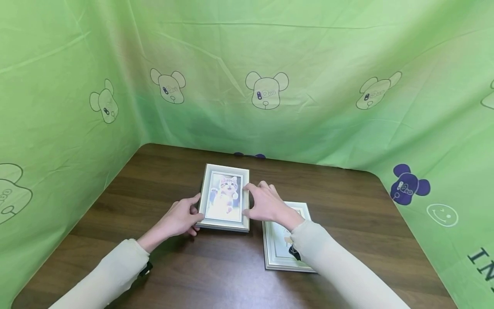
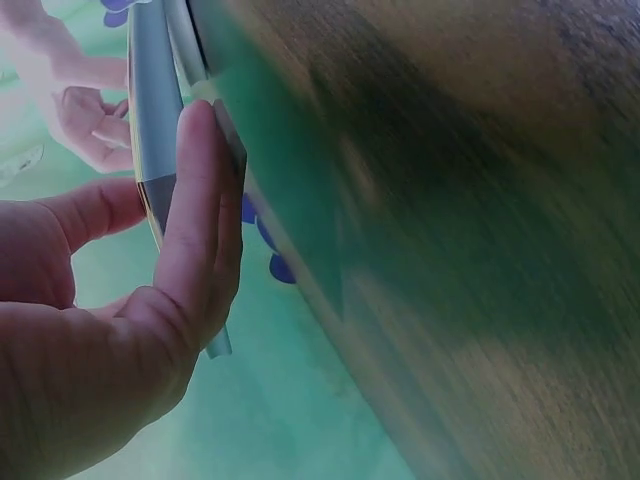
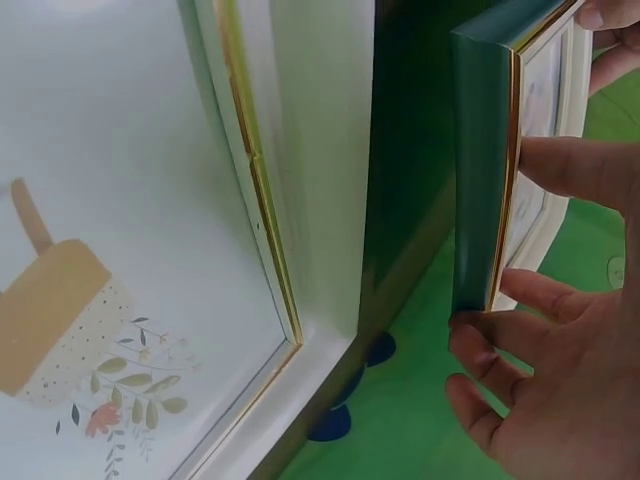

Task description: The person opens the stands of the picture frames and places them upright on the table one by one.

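Note:
A pale picture frame (image 1: 225, 224) with a kitten picture is held between both hands, its lower edge raised off the table. My left hand (image 1: 179, 219) grips its left side; in the left wrist view the thumb is on the front and the fingers (image 2: 195, 200) lie behind the back. At the opposite side, my right hand (image 1: 266, 201) holds the edge, fingertips on the front border. The right wrist view shows more fingers (image 3: 485, 365) curled by the frame's lower corner. Beneath the right forearm lies a second picture frame (image 1: 271, 253), face up, partly covered by the sleeve.
The brown wooden table (image 1: 332, 189) has rounded far corners. Green fabric (image 1: 216, 124) printed with bear heads hangs at the back and both sides. In the right wrist view, the second frame's print (image 3: 130, 390) shows leaves and a flower.

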A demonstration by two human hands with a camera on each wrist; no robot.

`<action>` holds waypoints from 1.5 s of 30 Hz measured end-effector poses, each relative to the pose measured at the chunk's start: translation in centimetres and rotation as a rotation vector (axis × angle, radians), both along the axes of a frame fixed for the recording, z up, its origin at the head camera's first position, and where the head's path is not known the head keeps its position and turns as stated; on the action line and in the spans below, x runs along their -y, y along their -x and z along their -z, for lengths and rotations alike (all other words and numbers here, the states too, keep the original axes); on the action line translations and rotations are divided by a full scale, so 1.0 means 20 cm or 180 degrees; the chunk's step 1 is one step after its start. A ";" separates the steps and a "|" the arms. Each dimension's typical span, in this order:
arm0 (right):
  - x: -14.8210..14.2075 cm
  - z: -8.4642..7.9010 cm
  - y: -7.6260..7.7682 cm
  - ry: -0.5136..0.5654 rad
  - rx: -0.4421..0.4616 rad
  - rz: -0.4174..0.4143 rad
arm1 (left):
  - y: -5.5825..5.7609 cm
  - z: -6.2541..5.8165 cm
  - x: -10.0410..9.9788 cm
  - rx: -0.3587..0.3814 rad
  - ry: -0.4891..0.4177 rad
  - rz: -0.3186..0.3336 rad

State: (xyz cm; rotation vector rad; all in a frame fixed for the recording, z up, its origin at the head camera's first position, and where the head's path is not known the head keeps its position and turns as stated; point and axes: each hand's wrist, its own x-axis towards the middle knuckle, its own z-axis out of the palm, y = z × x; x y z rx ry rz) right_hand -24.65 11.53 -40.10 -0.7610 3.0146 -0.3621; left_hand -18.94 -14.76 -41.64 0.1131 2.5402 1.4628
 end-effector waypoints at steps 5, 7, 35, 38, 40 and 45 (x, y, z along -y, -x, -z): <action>0.00 -0.01 -0.01 0.0015 -0.0024 -0.0005 | 0.00 0.00 0.01 -0.0070 0.0045 0.0054; -0.01 -0.01 -0.02 0.0046 -0.0026 -0.0012 | -0.01 0.00 0.01 -0.0111 0.0071 0.0081; -0.04 -0.02 -0.06 0.0252 -0.0135 -0.0016 | -0.06 -0.03 0.02 -0.0042 -0.0352 0.0199; -0.04 -0.02 -0.06 0.0259 -0.0144 -0.0019 | -0.07 -0.05 0.02 -0.0057 -0.0470 0.0239; -0.04 -0.03 -0.07 0.0273 -0.0134 -0.0019 | -0.08 -0.06 0.02 -0.0069 -0.0528 0.0258; -0.05 -0.04 -0.08 0.0299 -0.0133 0.0028 | -0.10 -0.08 0.01 -0.0076 -0.0590 0.0260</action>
